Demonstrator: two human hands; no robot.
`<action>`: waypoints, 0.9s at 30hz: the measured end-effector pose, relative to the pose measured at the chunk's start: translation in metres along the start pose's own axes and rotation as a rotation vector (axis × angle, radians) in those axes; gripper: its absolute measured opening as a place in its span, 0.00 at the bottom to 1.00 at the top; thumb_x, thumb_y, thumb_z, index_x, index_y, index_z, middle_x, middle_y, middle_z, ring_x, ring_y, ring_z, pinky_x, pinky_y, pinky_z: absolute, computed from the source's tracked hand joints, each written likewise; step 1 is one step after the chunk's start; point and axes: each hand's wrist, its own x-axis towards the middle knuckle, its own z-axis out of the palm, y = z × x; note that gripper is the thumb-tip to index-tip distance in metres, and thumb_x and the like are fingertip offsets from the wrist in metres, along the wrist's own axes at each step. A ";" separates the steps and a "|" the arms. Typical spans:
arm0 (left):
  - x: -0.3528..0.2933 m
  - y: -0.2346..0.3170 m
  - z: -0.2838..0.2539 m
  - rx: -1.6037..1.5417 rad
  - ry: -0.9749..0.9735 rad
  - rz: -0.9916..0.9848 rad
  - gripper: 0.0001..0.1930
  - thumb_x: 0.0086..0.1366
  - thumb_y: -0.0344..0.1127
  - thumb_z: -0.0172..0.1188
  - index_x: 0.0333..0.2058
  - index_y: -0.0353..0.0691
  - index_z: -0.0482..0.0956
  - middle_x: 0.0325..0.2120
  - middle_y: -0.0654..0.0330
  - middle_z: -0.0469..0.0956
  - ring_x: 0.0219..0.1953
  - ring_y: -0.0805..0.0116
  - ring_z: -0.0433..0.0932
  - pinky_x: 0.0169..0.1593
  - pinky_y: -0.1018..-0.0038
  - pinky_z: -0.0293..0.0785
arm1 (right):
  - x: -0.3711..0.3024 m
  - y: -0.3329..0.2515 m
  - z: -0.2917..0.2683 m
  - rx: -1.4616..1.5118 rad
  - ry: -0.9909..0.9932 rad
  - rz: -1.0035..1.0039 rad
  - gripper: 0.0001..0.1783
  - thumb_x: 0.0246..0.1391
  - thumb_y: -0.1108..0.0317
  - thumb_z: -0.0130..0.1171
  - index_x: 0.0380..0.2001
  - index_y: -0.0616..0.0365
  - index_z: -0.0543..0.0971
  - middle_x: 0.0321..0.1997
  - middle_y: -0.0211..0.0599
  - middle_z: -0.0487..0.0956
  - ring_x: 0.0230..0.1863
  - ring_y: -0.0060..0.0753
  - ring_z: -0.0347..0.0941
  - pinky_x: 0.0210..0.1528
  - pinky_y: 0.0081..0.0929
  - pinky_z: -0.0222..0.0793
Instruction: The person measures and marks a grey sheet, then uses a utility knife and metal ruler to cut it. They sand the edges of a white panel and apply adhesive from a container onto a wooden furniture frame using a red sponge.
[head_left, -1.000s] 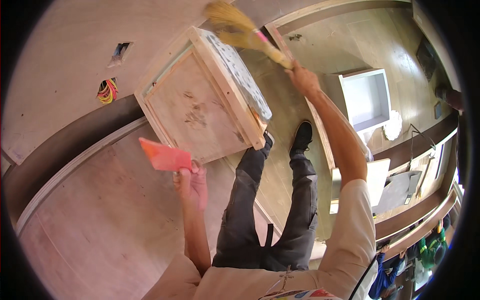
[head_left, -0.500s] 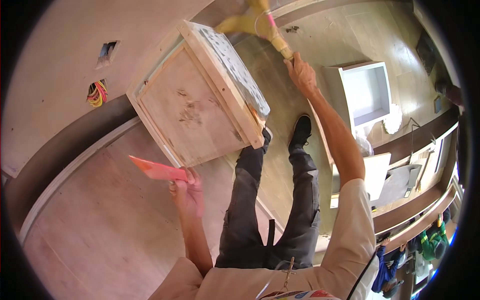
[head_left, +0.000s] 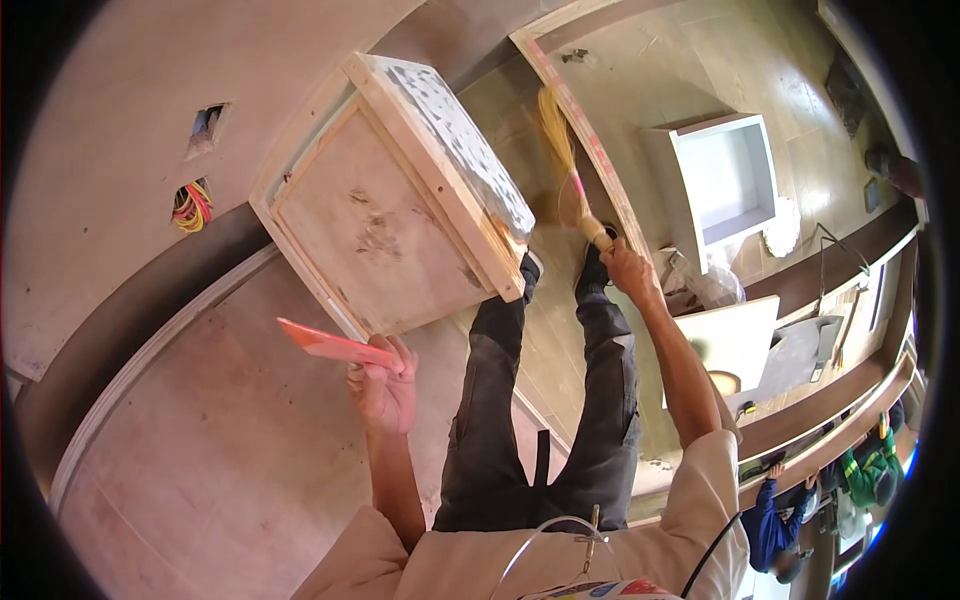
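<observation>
Trousers (head_left: 490, 400) of wearer, dark, show b/w the arms, one shoe (head_left: 530, 278) right by the corner of a wood-framed box (head_left: 370, 220); rec. strokes kept clear of both feet. L hand (head_left: 382, 395) nearly closed, thumb and fingers pinching a red sheet (head_left: 330, 343) by one end, remainder projecting to the left, well apart fr. the broom. Hold looks slight; deeper grip adv. before any load goes on it. R hand (head_left: 628, 270) closed round the handle of a short straw broom (head_left: 562, 150), bristles pointing away fr. body, over the floor strip b/w box and timber rail (head_left: 600, 155). Bristle contact w/ floor: can't tell. Judged best: low, short, even strokes along the strip, wrist loose, tips trailing so dust isn't flicked up; risk of snagging rail edge or box corner. Farther: pale board (head_left: 735, 335) and white tray (head_left: 692, 190) lie beyond rail, so strokes shouldn't cross it. Loose wires (head_left: 191, 206) protrude fr. an opening, far left; no broom nr them. Co-workers (head_left: 775, 525) well apart, lower right.
</observation>
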 end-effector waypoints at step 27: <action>0.055 0.025 -0.061 -0.033 0.042 -0.041 0.08 0.66 0.43 0.61 0.38 0.49 0.74 0.27 0.69 0.68 0.30 0.75 0.62 0.33 0.78 0.58 | 0.210 -0.318 -0.169 0.495 0.318 -0.691 0.21 0.52 0.75 0.45 0.47 0.54 0.81 0.49 0.46 0.81 0.51 0.48 0.77 0.54 0.40 0.73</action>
